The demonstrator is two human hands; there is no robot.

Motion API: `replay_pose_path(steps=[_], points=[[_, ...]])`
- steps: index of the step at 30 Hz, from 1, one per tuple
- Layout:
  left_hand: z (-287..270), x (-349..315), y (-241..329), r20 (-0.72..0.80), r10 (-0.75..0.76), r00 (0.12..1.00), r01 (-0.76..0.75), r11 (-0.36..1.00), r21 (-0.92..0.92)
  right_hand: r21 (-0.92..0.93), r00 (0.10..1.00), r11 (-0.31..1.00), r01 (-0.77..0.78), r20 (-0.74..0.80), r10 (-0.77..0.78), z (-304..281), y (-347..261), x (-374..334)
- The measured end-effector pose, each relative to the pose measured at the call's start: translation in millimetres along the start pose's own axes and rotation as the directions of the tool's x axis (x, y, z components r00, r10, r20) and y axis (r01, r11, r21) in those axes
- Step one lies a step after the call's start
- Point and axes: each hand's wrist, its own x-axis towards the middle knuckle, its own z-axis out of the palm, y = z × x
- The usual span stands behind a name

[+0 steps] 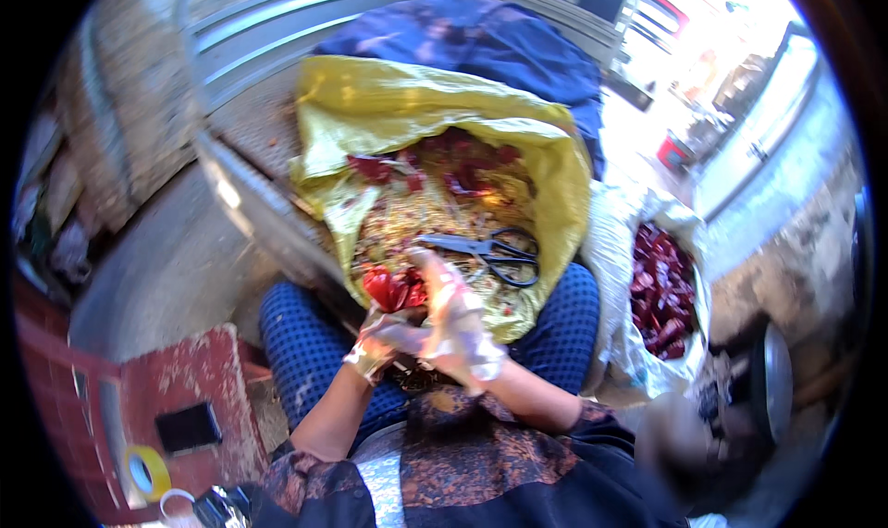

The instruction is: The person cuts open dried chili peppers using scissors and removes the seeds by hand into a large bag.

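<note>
My left hand (376, 341), in a pale thin glove, is closed around a few glossy red dried chillies (393, 288). Right beside it, my gloved right hand (455, 323) is raised with its fingers stretched out, slightly blurred by motion. I cannot make out whether it touches the chillies. Both hands are over the near edge of an open yellow woven sack (407, 88). Inside lie yellowish seeds (398, 218) and scraps of dark red chilli (467, 178). A pair of scissors (499, 253) with black handles rests on the seeds, just beyond my right hand.
To the right stands a white sack (606, 287) filled with dark red dried chillies (661, 292). A red wooden bench (190, 371) at the left carries a phone (188, 427) and a tape roll (148, 472). Metal rails (277, 24) and dark blue cloth (462, 33) are behind the yellow sack.
</note>
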Motion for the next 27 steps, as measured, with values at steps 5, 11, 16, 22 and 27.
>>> replay_pose_path(steps=[5, 11, 16, 22, 27], points=[[-1, 0, -14, -0.094, -0.138, 0.986, 0.164, 0.699, 0.696, 0.361, 0.961, 0.917, -0.169, -0.145, 0.234, 10, 11, -1], [75, 18, 15, -0.106, -0.347, 0.932, 0.363, 0.881, 0.304, 0.380, 0.930, 0.923, -0.056, -0.317, 0.187, -29, 27, -4], [135, 53, 7, 0.212, -0.263, 0.941, 0.255, 0.965, 0.066, 0.731, 0.788, 0.671, -0.124, -0.338, 0.514, -92, 43, 0], [146, 61, -6, 0.144, -0.364, 0.920, 0.392, 0.872, -0.295, 0.390, 0.610, 0.920, -0.029, -0.722, 0.325, -233, 145, -18], [123, 53, -13, 0.146, -0.335, 0.931, 0.364, 0.824, -0.435, -0.593, 0.641, 0.245, -0.767, -0.719, 0.268, -330, 217, -54]])
